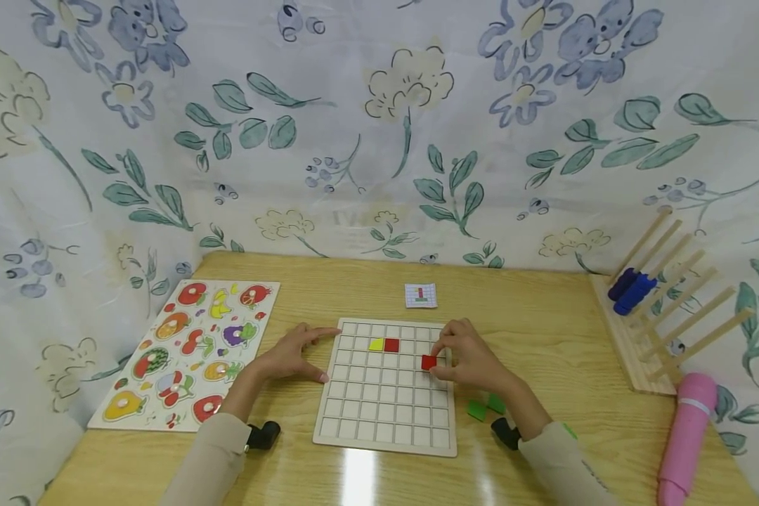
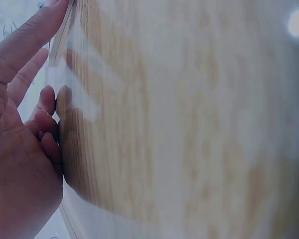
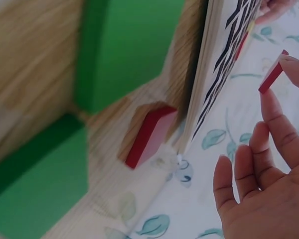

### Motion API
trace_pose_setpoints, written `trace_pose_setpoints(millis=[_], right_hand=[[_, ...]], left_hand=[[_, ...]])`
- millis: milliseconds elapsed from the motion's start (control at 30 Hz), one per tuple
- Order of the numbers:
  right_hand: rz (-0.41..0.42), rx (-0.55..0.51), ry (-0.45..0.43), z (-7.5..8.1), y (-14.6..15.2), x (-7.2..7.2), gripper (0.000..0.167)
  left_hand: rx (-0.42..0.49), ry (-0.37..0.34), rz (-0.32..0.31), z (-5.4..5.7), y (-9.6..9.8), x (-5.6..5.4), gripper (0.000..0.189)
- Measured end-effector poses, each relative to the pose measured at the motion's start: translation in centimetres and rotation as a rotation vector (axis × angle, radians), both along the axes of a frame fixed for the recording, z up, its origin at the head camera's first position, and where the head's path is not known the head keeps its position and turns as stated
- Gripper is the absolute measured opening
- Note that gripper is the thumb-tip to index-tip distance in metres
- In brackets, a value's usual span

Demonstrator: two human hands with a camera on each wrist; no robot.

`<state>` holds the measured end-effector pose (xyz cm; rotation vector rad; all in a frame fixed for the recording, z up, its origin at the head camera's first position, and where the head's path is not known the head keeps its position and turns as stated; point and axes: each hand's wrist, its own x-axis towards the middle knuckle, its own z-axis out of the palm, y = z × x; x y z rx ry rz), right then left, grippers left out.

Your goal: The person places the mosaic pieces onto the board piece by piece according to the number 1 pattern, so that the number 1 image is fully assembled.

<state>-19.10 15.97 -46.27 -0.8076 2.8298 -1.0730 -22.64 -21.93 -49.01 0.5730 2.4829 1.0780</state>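
A white gridded board [image 1: 379,411] lies on the wooden table. A yellow piece [image 1: 376,344] with a cut corner sits in its upper rows, right beside a red square tile [image 1: 391,345]. Over the right part of the grid, my right hand [image 1: 466,355] pinches another red tile [image 1: 428,362] between thumb and index finger; the right wrist view shows this tile [image 3: 273,73] tilted and raised. My left hand [image 1: 289,357] rests at the board's left edge, index finger and thumb spread along it. Green tiles [image 1: 476,410] and a loose red tile [image 3: 150,137] lie right of the board.
A small pattern card [image 1: 420,295] lies behind the board. At left is a fruit puzzle board [image 1: 183,351]. A wooden peg rack [image 1: 635,372] with blue pieces and a pink cylindrical object [image 1: 688,436] stand at right. A floral curtain [image 1: 354,140] hangs behind the table.
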Motion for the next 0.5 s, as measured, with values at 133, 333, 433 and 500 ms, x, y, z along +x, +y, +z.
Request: trace_pose_setpoints(millis=[133, 333, 433, 500], right_hand=[[0.005, -0.003, 0.012, -0.2, -0.6, -0.2, 0.015], [0.014, 0.0, -0.005, 0.2, -1.8, -0.4, 0.014], [0.023, 0.013, -0.012, 0.4, -2.5, -0.6, 0.014], [0.029, 0.028, -0.006, 0.4, -3.0, -0.7, 0.014]], left_hand=[[0.005, -0.002, -0.004, 0.0, 0.1, 0.0, 0.09], [0.001, -0.012, 0.01, 0.1, 0.2, 0.0, 0.09], [0.008, -0.01, 0.011, 0.1, 0.2, 0.1, 0.089], [0.015, -0.009, 0.009, 0.1, 0.2, 0.1, 0.089]])
